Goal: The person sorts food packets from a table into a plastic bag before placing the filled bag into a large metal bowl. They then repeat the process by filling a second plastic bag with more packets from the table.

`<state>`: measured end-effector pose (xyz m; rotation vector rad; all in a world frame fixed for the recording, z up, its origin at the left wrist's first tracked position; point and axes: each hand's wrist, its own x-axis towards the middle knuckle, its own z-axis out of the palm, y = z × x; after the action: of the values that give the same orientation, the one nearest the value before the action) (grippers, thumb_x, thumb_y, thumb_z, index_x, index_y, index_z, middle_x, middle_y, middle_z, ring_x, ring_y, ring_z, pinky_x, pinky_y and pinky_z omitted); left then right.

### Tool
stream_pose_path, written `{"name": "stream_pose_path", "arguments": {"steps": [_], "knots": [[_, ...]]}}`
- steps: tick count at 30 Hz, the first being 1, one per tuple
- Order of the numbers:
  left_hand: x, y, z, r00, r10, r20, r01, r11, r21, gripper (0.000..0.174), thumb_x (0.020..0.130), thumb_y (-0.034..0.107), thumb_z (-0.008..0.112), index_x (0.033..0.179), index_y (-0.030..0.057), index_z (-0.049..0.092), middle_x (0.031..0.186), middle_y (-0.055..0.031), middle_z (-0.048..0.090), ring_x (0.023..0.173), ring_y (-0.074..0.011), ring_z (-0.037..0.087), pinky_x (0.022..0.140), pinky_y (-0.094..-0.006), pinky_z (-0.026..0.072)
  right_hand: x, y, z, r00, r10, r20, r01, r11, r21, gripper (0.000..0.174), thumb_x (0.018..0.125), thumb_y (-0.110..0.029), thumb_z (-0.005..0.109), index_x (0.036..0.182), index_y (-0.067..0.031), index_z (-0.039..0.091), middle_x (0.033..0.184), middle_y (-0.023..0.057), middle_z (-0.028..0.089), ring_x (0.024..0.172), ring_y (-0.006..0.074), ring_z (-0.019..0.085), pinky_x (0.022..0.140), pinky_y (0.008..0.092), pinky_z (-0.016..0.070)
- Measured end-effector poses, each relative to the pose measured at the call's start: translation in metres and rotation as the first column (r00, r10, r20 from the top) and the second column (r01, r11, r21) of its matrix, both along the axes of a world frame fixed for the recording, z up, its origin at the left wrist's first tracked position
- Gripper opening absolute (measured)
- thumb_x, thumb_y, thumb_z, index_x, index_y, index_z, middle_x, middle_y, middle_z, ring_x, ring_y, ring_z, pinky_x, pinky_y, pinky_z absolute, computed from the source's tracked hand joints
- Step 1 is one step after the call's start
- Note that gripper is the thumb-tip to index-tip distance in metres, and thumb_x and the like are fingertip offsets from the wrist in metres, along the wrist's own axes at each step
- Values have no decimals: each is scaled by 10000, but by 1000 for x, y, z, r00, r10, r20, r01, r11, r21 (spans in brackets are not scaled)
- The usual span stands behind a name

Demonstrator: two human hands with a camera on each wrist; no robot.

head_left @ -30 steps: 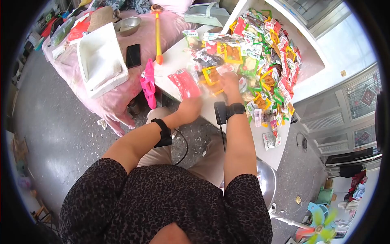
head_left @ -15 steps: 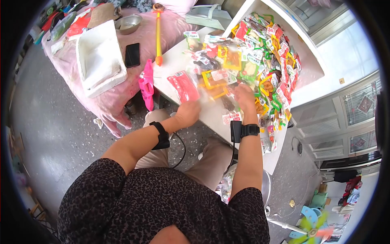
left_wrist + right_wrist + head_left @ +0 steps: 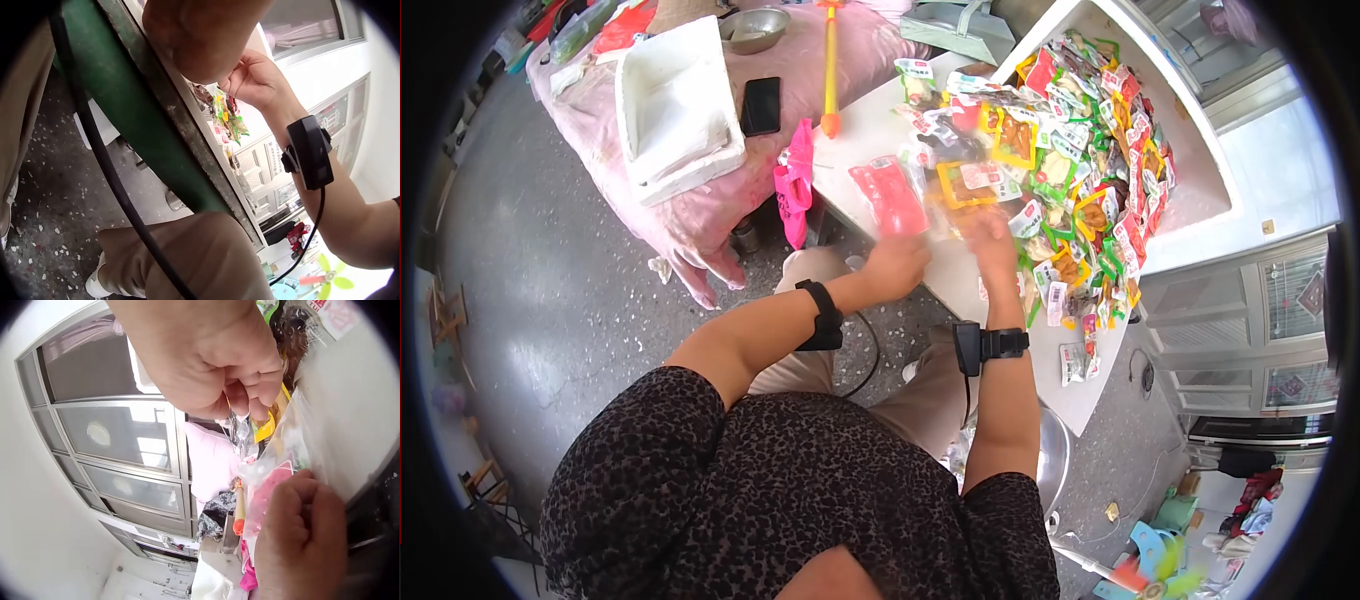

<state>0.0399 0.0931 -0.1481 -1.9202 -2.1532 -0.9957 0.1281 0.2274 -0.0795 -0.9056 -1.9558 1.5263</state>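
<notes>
In the head view my left hand (image 3: 897,267) is at the near table edge, beside a pink-printed packet (image 3: 888,195). Its curled fingers pinch the edge of a clear plastic bag (image 3: 312,440), seen in the right wrist view. My right hand (image 3: 992,245) is just right of it, over the near side of the packets. With fingers bent, the right hand's fingertips are right at a yellow-edged packet (image 3: 265,428) by the bag; I cannot tell whether they grip anything. A dark vacuum packet (image 3: 300,337) lies on the table beside that hand.
Many small food packets (image 3: 1090,205) spill from a white foam box (image 3: 1200,180) across the white table (image 3: 855,130). A pink bag (image 3: 797,185) hangs at the table's left corner. Farther left, a foam tray (image 3: 675,110) and a phone (image 3: 761,107) lie on pink cloth. A metal basin (image 3: 1055,450) stands below.
My right hand moved right to the dark packet half a second ago, then came back left beside the clear bag. My left hand stays at the table edge by the pink-printed packet.
</notes>
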Motion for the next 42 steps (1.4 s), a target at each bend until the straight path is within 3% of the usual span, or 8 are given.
{"name": "stream_pose_path", "arguments": {"steps": [6, 19, 22, 28, 30, 37, 39, 42], "knots": [[1, 1, 10, 998, 60, 25, -51, 957, -286, 146, 636, 107, 496, 772, 56, 503, 824, -98, 519, 745, -263, 526, 640, -367, 419, 16, 0, -21, 990, 22, 136, -40, 991, 127, 172, 723, -89, 496, 886, -35, 505, 779, 30, 525, 671, 101, 518, 534, 211, 402], [0, -1, 4, 998, 17, -62, -24, 992, -124, 120, 626, 106, 519, 731, 52, 497, 862, -100, 518, 705, -263, 533, 617, -363, 430, 61, 36, -11, 992, -126, 13, 124, 987, 101, 120, 723, -33, 483, 830, 7, 519, 715, 38, 525, 625, 94, 501, 582, 204, 408], [-1, -1, 1, 997, 6, -75, -9, 999, -46, 116, 630, 102, 517, 731, 49, 496, 862, -101, 524, 711, -262, 538, 615, -356, 436, 80, 44, 4, 978, -208, 19, 176, 870, 461, 107, 726, -34, 479, 818, 4, 519, 711, 39, 524, 621, 96, 502, 569, 207, 406], [-1, -1, 2, 996, 7, -92, -3, 999, 43, 107, 611, 90, 502, 709, 49, 509, 835, -107, 531, 701, -263, 542, 605, -363, 437, 143, 121, 25, 834, -452, -317, 533, 808, 252, 69, 709, -20, 484, 773, -11, 508, 660, 38, 506, 571, 111, 504, 500, 214, 389], [-1, -1, 2, 995, 2, -96, 3, 999, 49, 114, 610, 93, 508, 715, 48, 506, 848, -109, 529, 705, -265, 540, 607, -364, 437, 178, 163, 26, 732, -499, -464, 539, 841, -54, 67, 705, -32, 476, 771, -23, 480, 652, 41, 498, 547, 125, 498, 477, 224, 377], [0, -1, 7, 991, -14, -134, 13, 1000, -12, 142, 631, 97, 518, 750, 25, 488, 861, -120, 529, 727, -269, 534, 631, -357, 433, 235, 237, 15, 438, -861, -257, 733, 508, -453, 32, 690, -61, 526, 708, -48, 503, 616, 41, 493, 588, 190, 517, 548, 317, 422], [0, -2, 9, 990, -18, -143, 17, 1000, -10, 149, 622, 96, 523, 748, 26, 484, 874, -119, 525, 729, -270, 528, 634, -357, 431, 253, 266, -6, 732, -680, -38, 605, 624, 494, 129, 661, -117, 587, 719, -42, 500, 662, 56, 529, 638, 211, 534, 567, 326, 425], [0, 0, 6, 989, -15, -147, 17, 1000, 13, 120, 612, 103, 524, 708, 42, 485, 877, -110, 518, 712, -261, 529, 623, -357, 427, 252, 279, -5, 622, -726, 294, 32, 398, 917, 251, 607, -178, 655, 755, -35, 511, 701, 84, 561, 675, 234, 554, 584, 332, 429]]}}
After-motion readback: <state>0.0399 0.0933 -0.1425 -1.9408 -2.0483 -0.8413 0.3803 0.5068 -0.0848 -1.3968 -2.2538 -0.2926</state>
